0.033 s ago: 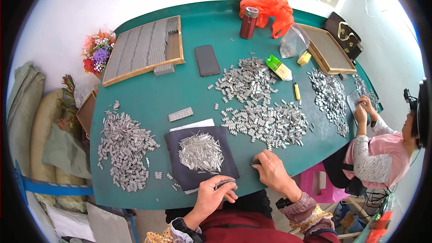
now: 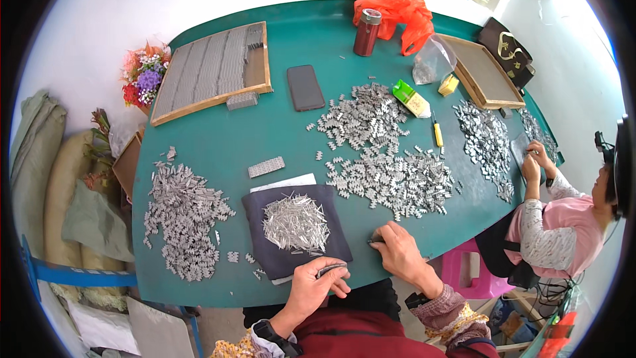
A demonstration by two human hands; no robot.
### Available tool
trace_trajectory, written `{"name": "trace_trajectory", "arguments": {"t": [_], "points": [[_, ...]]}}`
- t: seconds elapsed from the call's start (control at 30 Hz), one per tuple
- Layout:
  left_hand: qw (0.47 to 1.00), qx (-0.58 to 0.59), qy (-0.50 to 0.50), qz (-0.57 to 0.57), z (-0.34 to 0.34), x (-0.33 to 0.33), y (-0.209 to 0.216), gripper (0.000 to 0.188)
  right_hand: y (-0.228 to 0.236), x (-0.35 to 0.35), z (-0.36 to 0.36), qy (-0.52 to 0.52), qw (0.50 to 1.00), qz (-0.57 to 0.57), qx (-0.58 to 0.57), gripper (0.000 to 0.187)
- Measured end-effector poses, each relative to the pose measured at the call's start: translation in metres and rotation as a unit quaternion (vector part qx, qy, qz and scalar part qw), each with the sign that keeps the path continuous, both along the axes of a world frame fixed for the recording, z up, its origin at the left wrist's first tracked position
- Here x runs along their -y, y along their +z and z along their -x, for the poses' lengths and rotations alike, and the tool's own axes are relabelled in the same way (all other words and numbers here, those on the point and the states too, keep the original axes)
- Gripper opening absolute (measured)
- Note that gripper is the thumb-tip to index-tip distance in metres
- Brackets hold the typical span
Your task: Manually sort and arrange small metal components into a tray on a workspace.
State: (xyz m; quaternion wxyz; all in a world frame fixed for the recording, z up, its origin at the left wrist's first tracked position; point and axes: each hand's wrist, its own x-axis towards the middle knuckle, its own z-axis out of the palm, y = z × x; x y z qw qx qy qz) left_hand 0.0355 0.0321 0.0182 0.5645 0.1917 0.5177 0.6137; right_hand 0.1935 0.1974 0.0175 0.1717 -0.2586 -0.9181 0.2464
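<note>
My left hand [image 2: 314,290] is closed around a short dark grey metal strip [image 2: 330,269], just past the near edge of the table. To its right, my right hand [image 2: 401,254] rests at the table's edge, thumb and fingers pinched together; a small dark bit shows at the fingertips, too hidden to name. A heap of thin silver pins [image 2: 296,224] lies on a dark cloth [image 2: 340,250] in front of my left hand. Beyond my right hand spreads a pile of small grey toothed metal links [image 2: 395,180]. Another pile of links [image 2: 185,225] lies at the left.
On the green table [image 2: 218,139] are a linked metal block [image 2: 265,167], a phone [image 2: 305,88], a filled wooden tray [image 2: 212,69], a yellow-handled screwdriver [image 2: 438,134], a green-and-yellow box [image 2: 411,99] and a red flask [image 2: 367,33]. A co-worker [image 2: 556,225] sits at the right.
</note>
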Motion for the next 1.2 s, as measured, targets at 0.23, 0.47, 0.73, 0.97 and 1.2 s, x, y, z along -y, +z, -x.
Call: {"name": "trace_trajectory", "arguments": {"t": [0.23, 0.47, 0.73, 0.97, 1.2], "points": [[1.0, -0.018, 0.009, -0.021, -0.002, -0.007, 0.008, 0.017, 0.002, 0.041, 0.006, -0.082, 0.925, 0.338, -0.153, 0.01], [0.999, -0.029, 0.009, -0.036, -0.002, -0.004, 0.01, 0.016, 0.001, 0.059, 0.017, -0.063, 0.911, 0.359, -0.196, 0.007], [0.998, -0.042, 0.019, -0.035, -0.001, 0.0, 0.007, 0.016, 0.0, 0.07, 0.02, -0.064, 0.926, 0.326, -0.182, 0.008], [0.997, -0.052, 0.026, -0.049, 0.005, 0.007, 0.004, 0.016, 0.003, 0.074, 0.026, -0.033, 0.952, 0.244, -0.179, 0.013], [0.996, -0.073, 0.044, -0.018, 0.024, 0.027, 0.014, 0.012, 0.016, 0.074, 0.046, 0.069, 0.958, 0.219, -0.172, 0.014]]}}
